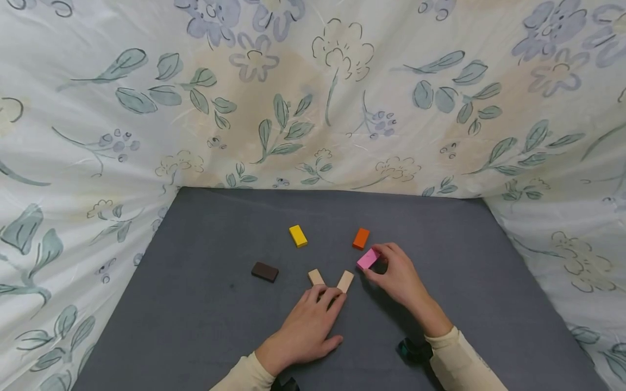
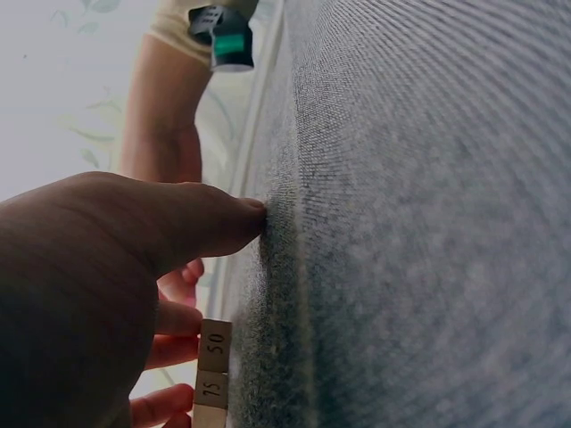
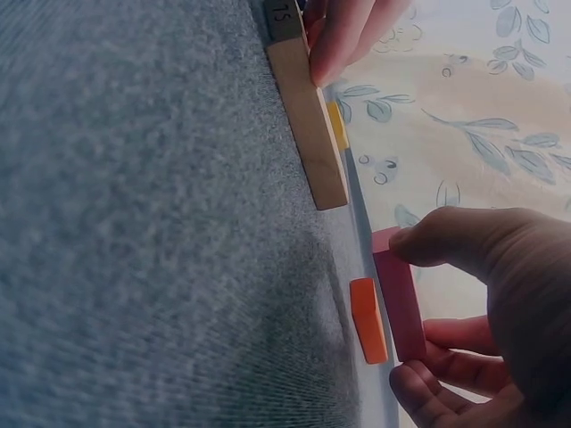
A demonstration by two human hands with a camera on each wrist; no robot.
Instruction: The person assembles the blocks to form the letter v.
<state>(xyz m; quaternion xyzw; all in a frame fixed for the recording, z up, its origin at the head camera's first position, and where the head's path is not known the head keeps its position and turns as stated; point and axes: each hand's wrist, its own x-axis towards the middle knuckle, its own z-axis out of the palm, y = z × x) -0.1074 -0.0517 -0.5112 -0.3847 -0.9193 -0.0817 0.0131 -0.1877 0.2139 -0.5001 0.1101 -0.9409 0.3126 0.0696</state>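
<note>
Between the thumb and fingers of my right hand (image 1: 398,277) is a pink block (image 1: 368,259), pinched at its two ends. The right wrist view shows this pink block (image 3: 401,299) held just beside the orange block. My left hand (image 1: 308,332) lies palm down, its fingertips on the near ends of two pale wooden blocks (image 1: 315,277) (image 1: 345,281) that splay apart in a V. Its thumb is spread away, touching nothing but the cloth. In the left wrist view, block ends by the fingers read 50 (image 2: 215,345) and 75 (image 2: 212,389).
An orange block (image 1: 361,238) lies just beyond the pink one, and a yellow block (image 1: 298,236) farther left. To the left of the pale blocks is a dark brown block (image 1: 264,272). Floral cloth (image 1: 313,141) walls the grey table (image 1: 205,326) at the back and sides.
</note>
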